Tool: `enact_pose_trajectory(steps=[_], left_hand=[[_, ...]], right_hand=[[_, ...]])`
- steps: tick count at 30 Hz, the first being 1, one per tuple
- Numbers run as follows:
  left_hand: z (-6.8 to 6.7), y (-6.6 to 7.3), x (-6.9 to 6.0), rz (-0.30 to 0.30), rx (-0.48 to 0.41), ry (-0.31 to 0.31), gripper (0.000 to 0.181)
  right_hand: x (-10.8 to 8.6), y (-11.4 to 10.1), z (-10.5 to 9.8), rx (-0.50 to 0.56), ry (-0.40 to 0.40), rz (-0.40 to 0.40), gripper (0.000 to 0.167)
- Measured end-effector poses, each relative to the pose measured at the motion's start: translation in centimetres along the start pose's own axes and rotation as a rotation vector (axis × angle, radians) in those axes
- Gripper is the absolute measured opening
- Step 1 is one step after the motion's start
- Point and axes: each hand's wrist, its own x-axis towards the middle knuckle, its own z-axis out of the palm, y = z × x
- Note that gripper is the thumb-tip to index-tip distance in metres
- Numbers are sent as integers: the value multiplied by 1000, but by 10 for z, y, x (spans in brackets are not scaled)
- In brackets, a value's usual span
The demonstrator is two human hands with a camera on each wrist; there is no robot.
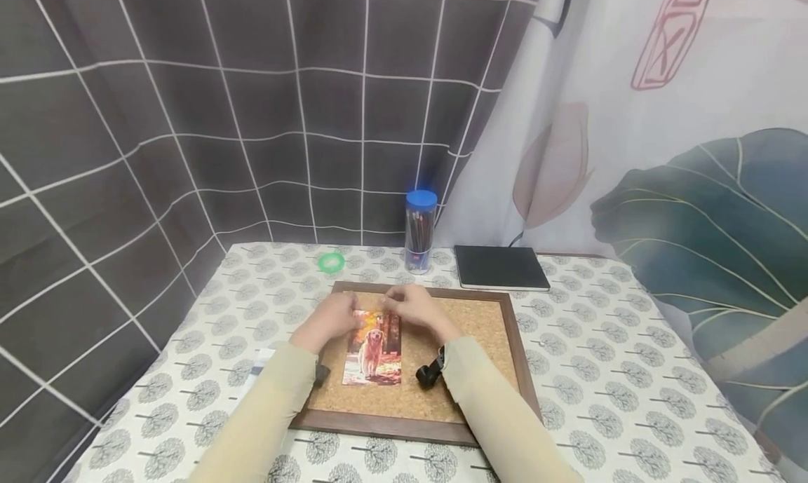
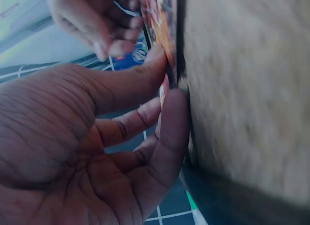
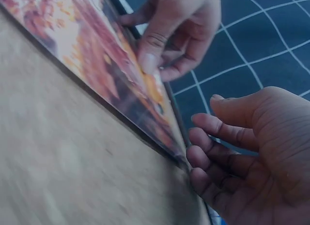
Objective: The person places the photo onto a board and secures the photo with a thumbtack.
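A photo print [image 1: 372, 357] of a golden dog among autumn leaves lies on a cork board [image 1: 482, 329] with a brown wooden frame. My left hand [image 1: 330, 320] pinches the photo at its upper left corner. In the left wrist view, the thumb [image 2: 131, 84] lies on the picture side and the index finger is at its edge. By the photo's upper right corner is my right hand [image 1: 419, 308]. Its fingers [image 3: 213, 157] are loosely bent in the right wrist view, with nothing between them and the thumb.
Behind the board stand a clear tube [image 1: 419, 234] of pencils with a blue lid and a black notebook [image 1: 501, 268]. A green tape roll [image 1: 331, 262] lies at the back left. A pale sheet [image 1: 260, 362] shows partly under the left sleeve.
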Motion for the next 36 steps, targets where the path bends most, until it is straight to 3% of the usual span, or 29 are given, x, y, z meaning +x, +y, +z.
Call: enact_pose_trajectory(steps=[4,10,14,20,27,36], left_hand=[[0,-3,1,7,26,-1,29],[-8,-11,-1,42,28,-53,33],[-25,-17,-8,83,-9,-104,40],[-54,-31,-18,166,6,-96,37],[-71,-52,-33,153,1,-83,43],[-75,-68,-49,121,6,-126,42]], right_hand=[[-5,0,-12,49,6,54,21],[-16,9,-35,-15,15,36,22],[-29,19,-60,-33,35,7,23],[-59,41,-102,-76,127,19,25],[-99,70,-138,-88,184,64,27],[-140,104,-164,-112,190,143,35]])
